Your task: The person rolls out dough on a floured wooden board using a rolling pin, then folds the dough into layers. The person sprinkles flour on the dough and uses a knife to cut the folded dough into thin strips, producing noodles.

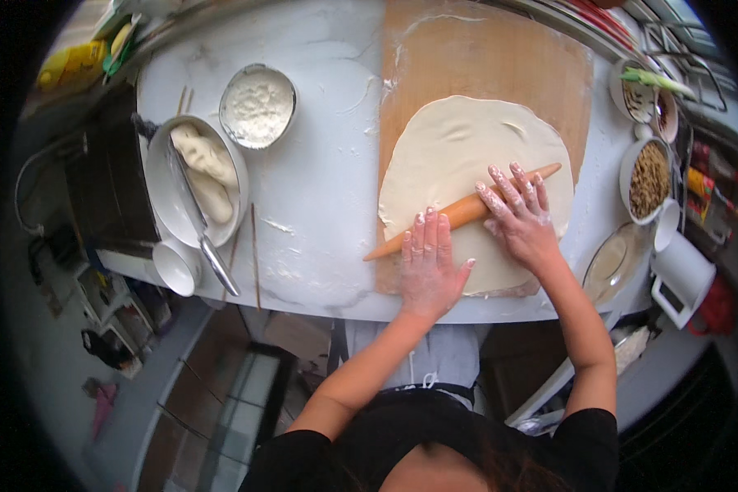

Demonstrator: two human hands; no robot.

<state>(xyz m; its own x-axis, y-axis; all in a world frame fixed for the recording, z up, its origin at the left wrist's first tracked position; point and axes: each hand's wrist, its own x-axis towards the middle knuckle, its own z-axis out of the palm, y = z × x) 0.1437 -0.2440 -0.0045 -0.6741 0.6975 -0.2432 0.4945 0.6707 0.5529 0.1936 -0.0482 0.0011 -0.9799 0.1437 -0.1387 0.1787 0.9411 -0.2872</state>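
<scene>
A large thin sheet of dough [467,144] lies on a wooden board [486,55]. Across it, at a slant, rests a tapered wooden rolling pin [464,211]. My left hand [432,267] lies flat over the pin's lower left part, fingers extended and floury. Over the upper right part is my right hand [519,212], its fingers spread and also dusted with flour. Both palms face down and neither hand is wrapped round the pin. The sheet's near edge reaches close to the board's front edge.
To the left stand a bowl of flour [258,107], a white bowl [240,178] holding dough pieces and a knife [190,200], a small cup [177,267] and chopsticks [255,255]. Right of the board are a bowl of brown crumbly filling [649,178], a glass plate [615,261] and a white pitcher [682,273].
</scene>
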